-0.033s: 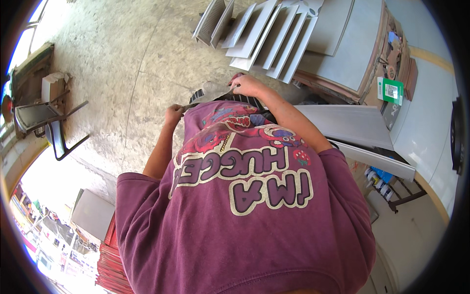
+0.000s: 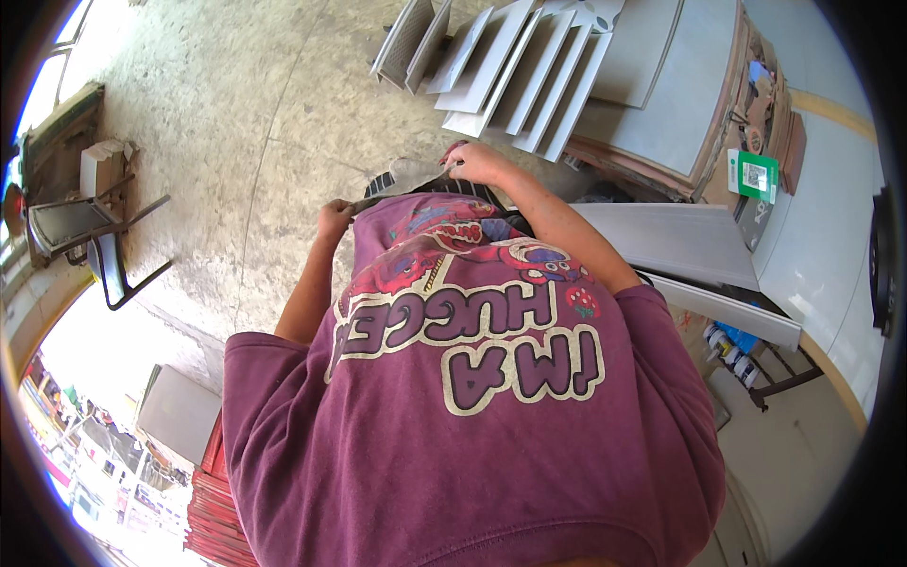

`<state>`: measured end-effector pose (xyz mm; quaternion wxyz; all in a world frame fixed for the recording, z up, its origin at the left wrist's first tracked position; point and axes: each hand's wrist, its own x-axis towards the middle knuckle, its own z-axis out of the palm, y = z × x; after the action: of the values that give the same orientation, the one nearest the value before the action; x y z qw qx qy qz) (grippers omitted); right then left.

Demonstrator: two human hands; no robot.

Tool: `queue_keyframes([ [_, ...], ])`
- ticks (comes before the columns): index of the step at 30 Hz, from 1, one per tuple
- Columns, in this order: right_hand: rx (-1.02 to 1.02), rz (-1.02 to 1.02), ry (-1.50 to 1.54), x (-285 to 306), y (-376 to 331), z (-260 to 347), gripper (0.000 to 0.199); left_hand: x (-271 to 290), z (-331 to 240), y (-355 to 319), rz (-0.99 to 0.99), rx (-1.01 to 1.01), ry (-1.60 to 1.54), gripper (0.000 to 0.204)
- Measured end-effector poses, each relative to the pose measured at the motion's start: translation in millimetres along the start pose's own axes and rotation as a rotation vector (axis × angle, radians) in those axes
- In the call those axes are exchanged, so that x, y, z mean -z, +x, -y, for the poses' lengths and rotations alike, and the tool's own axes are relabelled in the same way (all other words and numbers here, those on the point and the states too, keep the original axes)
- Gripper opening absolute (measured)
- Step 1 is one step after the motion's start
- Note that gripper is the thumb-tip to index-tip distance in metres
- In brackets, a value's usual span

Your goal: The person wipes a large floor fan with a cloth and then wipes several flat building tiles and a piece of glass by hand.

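Note:
In front of my belly, a grey cloth is stretched between my two hands, with black parts and white stripes showing at its edges. My left hand is closed on its left end. Higher up and to the right, my right hand pinches the cloth between thumb and fingers. A small dark red thing shows just beyond the right fingers; its kind is unclear. My purple printed T-shirt hides the lower part of the cloth.
Several upright pale panels stand ahead to the right beside a large board. A grey sheet juts out near my right elbow. At left are a metal-framed chair and a box. Red stacked pieces lie at lower left.

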<state>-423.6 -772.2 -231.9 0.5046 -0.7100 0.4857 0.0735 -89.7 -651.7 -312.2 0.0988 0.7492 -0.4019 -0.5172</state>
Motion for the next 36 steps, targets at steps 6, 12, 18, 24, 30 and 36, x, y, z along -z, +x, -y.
queue_keyframes([
  [6,-0.027,-0.037,0.072,44,12,1,0.027,-9,-29,16,-0.017,-0.079,-0.069,0.025],
  [12,-0.036,-0.095,0.147,75,12,3,0.030,-4,-53,31,-0.073,-0.121,-0.018,0.023],
  [18,0.048,-0.205,0.112,83,16,-15,0.030,0,-106,25,-0.083,-0.161,-0.106,0.022],
  [24,-0.197,-0.142,0.345,94,17,-14,0.030,9,-121,49,-0.042,-0.200,-0.064,0.021],
  [30,-0.182,-0.558,0.363,123,37,-22,0.030,38,-184,108,-0.065,-0.342,-0.112,0.019],
  [36,-0.137,-0.982,0.521,193,25,8,0.021,79,-314,141,-0.083,-0.567,-0.092,0.019],
])
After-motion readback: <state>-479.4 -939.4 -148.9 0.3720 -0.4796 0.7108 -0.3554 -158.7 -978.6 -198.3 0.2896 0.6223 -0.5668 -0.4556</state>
